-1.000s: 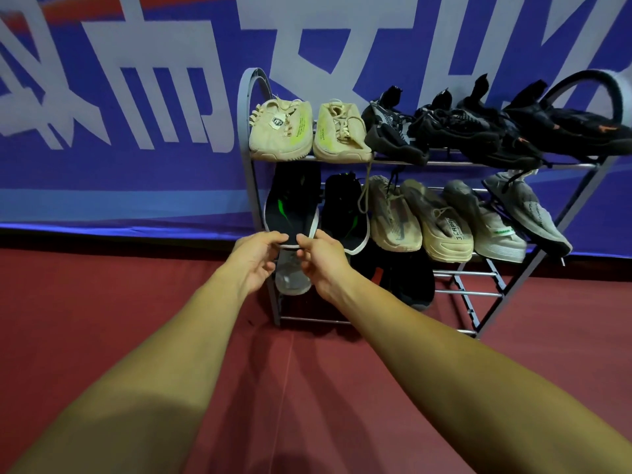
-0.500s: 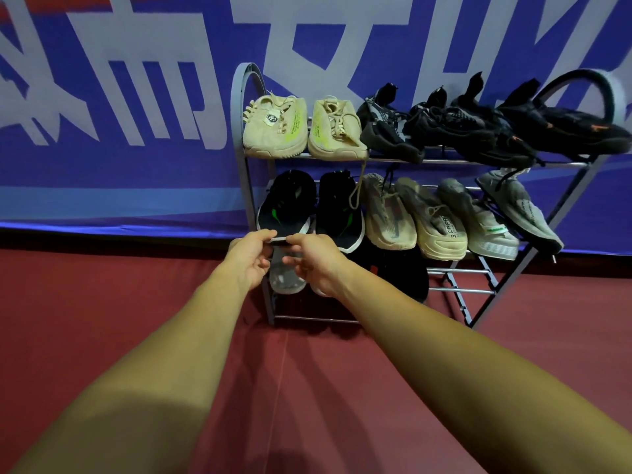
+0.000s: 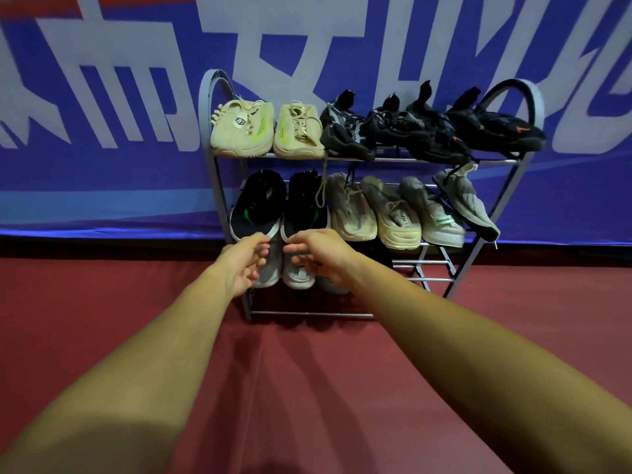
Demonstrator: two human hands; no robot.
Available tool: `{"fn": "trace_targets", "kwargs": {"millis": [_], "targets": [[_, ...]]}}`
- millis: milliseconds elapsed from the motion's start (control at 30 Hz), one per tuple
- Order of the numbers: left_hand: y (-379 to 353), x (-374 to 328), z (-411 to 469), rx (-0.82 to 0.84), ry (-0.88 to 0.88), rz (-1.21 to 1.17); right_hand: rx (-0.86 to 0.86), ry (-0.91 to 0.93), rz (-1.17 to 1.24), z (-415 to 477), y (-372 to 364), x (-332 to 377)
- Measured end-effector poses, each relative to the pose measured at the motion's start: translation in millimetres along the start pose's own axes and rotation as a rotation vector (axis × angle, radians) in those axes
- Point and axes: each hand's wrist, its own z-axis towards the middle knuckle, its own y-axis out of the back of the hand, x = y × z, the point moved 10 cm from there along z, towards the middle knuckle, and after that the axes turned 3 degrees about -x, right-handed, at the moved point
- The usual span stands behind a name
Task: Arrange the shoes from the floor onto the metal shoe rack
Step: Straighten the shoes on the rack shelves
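Now: black pair (image 3: 259,206) sits on the middle tier of the metal shoe rack (image 3: 427,161), long axes 12-to-6, toes toward the wearer. Left grip (image 3: 243,265) and right grip (image 3: 319,258) both released, fingers loosely curled, empty. Each toe lies just at 12 o'clock of its grip, equally near.

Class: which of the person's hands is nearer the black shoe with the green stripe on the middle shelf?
Left. The left hand sits just below the toe of the green-striped black shoe; the right hand is further right, below the neighbouring black shoe.
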Motion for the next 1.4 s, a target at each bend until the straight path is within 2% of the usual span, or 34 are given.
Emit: {"fn": "trace_targets", "kwargs": {"millis": [167,367,467,633,867,1100,1400], "targets": [[-42.8,3.6,-17.6,0.114,0.016,0.112,-0.091,-0.028,0.006,-5.1,42.7,-3.6],[-113.9,20.3,-43.5,0.332,0.015,0.374,-0.192,-0.049,-0.013,-14.2,101.8,-3.5],[-136.4,18.0,-47.3,0.308,-0.019,0.365,-0.246,-0.06,-0.024,-21.3,131.4,-7.8],[-160.4,22.1,-42.9,0.282,-0.002,0.299,-0.379,-0.123,0.126,-14.4,174.0,-32.7],[-185.0,30.9,-35.1,0.292,0.031,0.272,-0.474,-0.14,0.268,0.5,194.8,-43.7],[-183.9,35.3,-24.4,0.269,0.05,0.26,-0.491,-0.117,0.397,8.7,203.0,-34.3],[-204.3,41.1,-50.0,0.467,0.073,0.348,-0.408,-0.117,0.546,-7.5,194.8,-16.7]]}}
